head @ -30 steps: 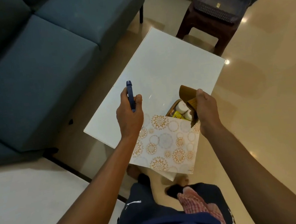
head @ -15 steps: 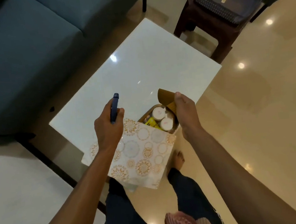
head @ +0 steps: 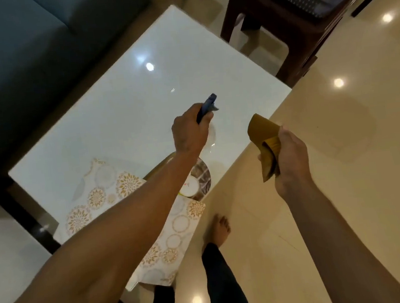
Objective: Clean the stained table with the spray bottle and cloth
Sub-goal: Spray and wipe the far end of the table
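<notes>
Spray bottle (head: 207,106) gripped in the left hand (head: 189,132), aimed at the white table (head: 120,105); right hand (head: 291,156) clutches the cloth (head: 265,144). Spraying step; wiping should follow.

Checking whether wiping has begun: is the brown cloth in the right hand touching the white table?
Apart. The head view shows the brown cloth, gripped by the right hand, held beyond the white table edge with only floor behind it.

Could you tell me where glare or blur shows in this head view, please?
Head view: ceiling lights glare off the white table and floor; the spray bottle in the left hand is motion-blurred; the cloth stays fairly sharp.
</notes>
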